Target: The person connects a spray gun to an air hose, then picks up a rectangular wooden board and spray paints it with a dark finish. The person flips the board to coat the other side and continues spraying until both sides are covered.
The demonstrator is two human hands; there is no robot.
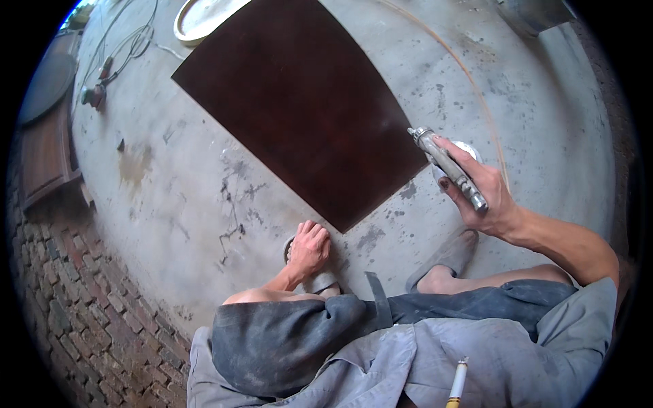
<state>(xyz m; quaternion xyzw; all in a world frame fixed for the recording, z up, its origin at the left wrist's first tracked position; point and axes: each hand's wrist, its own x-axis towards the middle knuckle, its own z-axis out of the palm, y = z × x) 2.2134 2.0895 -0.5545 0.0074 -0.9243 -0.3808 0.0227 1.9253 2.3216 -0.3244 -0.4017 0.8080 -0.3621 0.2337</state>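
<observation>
My right hand (493,194) is wrapped round a metal spray gun (445,163), whose nozzle points up and left by the right edge of a dark brown panel (306,102). A round pale part (468,149) shows behind the gun, mostly hidden by the hand. The panel has a glossy surface and lies on the grey floor, one corner toward me. Just left of that near corner, my left hand (309,250) is closed with its fingers curled. A dark-rimmed round edge shows beside its fingers; what they hold, if anything, is hidden.
A thin orange hose (469,75) curves across the concrete floor (170,197) on the right. Cables (139,37) lie at the far left, beside wooden furniture (47,153). A pale round lid or basin (204,17) touches the panel's far side. My shoe (449,258) is close by. A cigarette (458,381) shows at the bottom.
</observation>
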